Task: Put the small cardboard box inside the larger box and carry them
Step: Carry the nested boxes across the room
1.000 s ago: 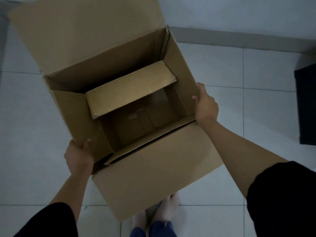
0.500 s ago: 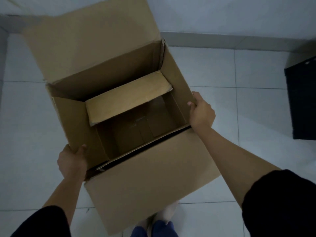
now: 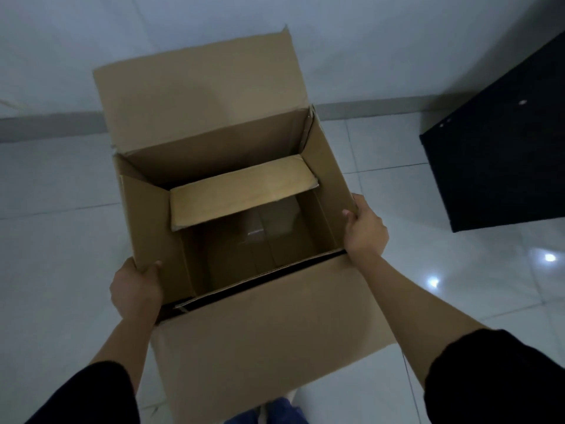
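The large open brown cardboard box (image 3: 269, 341) is held clear of the pale tiled floor (image 3: 55, 240) by both side walls, one hand to each, so that the weight is shared and the load stays level. The left hand (image 3: 134, 290) is closed on the lower corner of the left wall, thumb inside; the right hand (image 3: 365, 232) is wrapped over the rim of the right wall. The flaps are left open, the far one upright and the near one hanging toward the body. The small, lighter tan cardboard box (image 3: 244, 194) sits inside, against the far wall, so nesting appears done and carrying under way. A black cabinet (image 3: 501, 142) stands to the right, well apart.
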